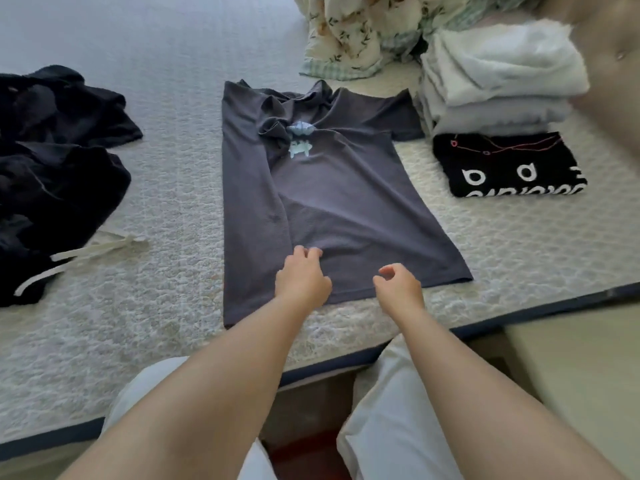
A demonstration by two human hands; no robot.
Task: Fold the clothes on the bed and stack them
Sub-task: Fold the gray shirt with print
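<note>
A dark grey T-shirt [332,188] with a pale blue print lies spread on the bed, its left side folded inward and its neck area bunched. My left hand [303,275] rests over the shirt's lower hem, its fingertips touching the cloth. My right hand [398,285] hovers over the hem just to the right, fingers loosely curled and holding nothing. At the right stands a stack of folded white clothes [498,81], with a folded black shirt with white lettering [509,166] in front of it.
A heap of unfolded black clothes [59,168] with a white drawstring lies at the left. A floral quilt [353,26] is bunched at the back. The bed's dark-trimmed edge [346,365] runs in front of my knees. A blurred limb [609,64] shows at top right.
</note>
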